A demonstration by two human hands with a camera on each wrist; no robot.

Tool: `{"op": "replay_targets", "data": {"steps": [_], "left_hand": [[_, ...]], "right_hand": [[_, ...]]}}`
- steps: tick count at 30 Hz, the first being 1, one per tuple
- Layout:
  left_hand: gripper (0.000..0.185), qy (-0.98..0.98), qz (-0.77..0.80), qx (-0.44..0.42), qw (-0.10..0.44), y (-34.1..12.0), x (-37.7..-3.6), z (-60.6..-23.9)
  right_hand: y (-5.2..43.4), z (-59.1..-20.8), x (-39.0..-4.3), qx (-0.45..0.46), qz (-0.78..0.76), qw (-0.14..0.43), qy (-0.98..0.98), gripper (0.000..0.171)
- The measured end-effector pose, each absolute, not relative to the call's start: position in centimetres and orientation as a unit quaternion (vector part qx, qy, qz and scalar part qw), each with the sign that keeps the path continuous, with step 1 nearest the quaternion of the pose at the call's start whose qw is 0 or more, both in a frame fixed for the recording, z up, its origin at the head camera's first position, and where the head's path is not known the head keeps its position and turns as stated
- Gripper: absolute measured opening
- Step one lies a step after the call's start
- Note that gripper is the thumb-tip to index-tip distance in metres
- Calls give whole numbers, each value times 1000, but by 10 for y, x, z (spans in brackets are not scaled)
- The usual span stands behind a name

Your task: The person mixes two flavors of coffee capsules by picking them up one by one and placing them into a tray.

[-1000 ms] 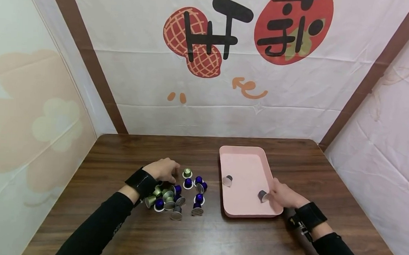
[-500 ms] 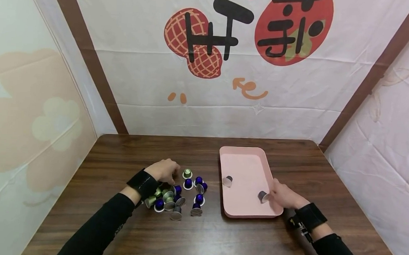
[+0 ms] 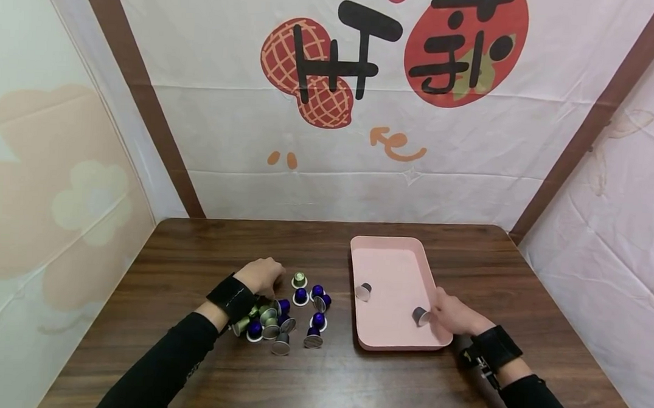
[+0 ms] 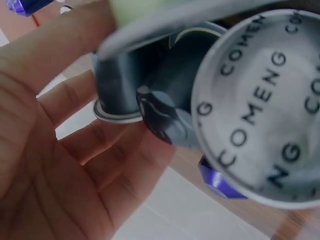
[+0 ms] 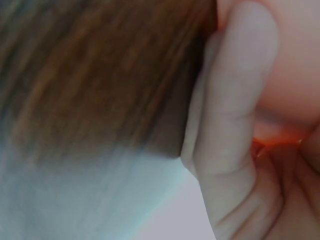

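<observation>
My left hand (image 3: 260, 276) reaches down into the far side of a pile of coffee capsules (image 3: 270, 313), green, blue and grey, on the wooden table. In the left wrist view its thumb and fingers (image 4: 75, 97) curl round a dark grey capsule (image 4: 117, 82), with a second dark capsule (image 4: 172, 95) beside it. A silver lid (image 4: 260, 110) printed with letters fills the right of that view. My right hand (image 3: 456, 311) grips the right edge of a pink tray (image 3: 392, 261), thumb on the inner side. Two grey capsules lie in the tray, one (image 3: 421, 316) near that thumb, another (image 3: 363, 291) by the left wall.
Between pile and tray stand several loose capsules: a green one (image 3: 299, 280) at the back, blue ones (image 3: 300, 296) in front of it, and a blue one (image 3: 313, 338) tipped with its lid forward. A printed white cloth (image 3: 223, 187) hangs behind the table (image 3: 198, 381).
My left hand has dipped slightly lower and nearer into the pile. The right hand and the tray stay in place.
</observation>
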State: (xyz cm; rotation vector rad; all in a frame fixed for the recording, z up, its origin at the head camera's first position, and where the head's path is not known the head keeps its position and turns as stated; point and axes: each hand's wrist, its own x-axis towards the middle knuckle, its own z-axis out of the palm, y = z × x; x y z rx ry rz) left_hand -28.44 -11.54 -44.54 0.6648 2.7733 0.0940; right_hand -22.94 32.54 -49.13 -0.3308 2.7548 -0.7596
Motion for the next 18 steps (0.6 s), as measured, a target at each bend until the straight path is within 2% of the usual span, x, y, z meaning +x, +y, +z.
{"op": "replay_targets", "data": {"steps": [6,13,18], "left_hand": [[16,962,19,249,110,-117,-288,-441],[18,960,46,264,82,-111,-286,-430],[10,952,66,293,65,-100,-277,-421]], "right_hand": [[326,-490,-229,-114,-264,135,948,23],[326,-489,-229,-115,-264,137,948,21],[323,-487,-228,-123,-270,134,945,21]]}}
